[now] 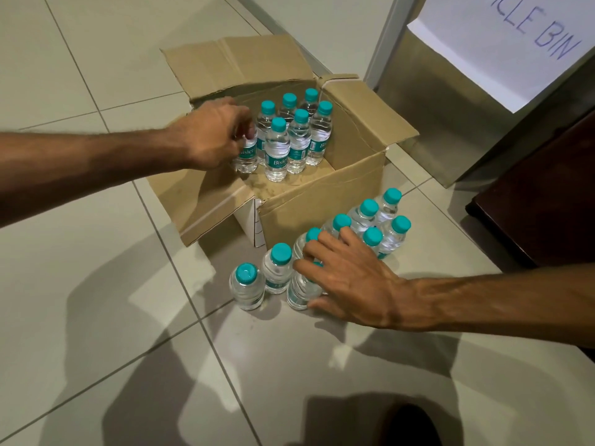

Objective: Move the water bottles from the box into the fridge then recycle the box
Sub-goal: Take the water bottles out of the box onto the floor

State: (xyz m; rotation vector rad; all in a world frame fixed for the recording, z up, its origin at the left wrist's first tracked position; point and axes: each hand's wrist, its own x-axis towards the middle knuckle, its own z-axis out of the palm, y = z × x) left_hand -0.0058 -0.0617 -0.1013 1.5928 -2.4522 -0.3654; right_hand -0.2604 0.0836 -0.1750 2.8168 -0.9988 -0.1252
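Water bottles (301,136) with teal caps stand upright in the far left corner of the open cardboard box (322,201), packed close together. I count seven there: six with caps showing, and a seventh at the near left of the cluster whose top is covered by the left hand (214,136). That hand reaches into the box with its fingers curled round the neck of this outer bottle (246,157), probably because it is the easiest one to lift clear.

Just in front of the box, on the floor (96,284), a second group (365,217) stands in a loose row. It seems staged there for carrying on to the fridge, which is out of view. Eight caps show in it, and a ninth bottle (299,292) appears to sit under the right hand (351,281). That hand is spread with its fingers nearly straight, resting on the tops, thumb beside the ninth bottle. It looks to be steadying them rather than clasping any.

To the right of the box and behind it stands a metal bin (428,123) with a paper sign (502,43) reading "…CLE BIN". This is likely where the box goes once it is empty.
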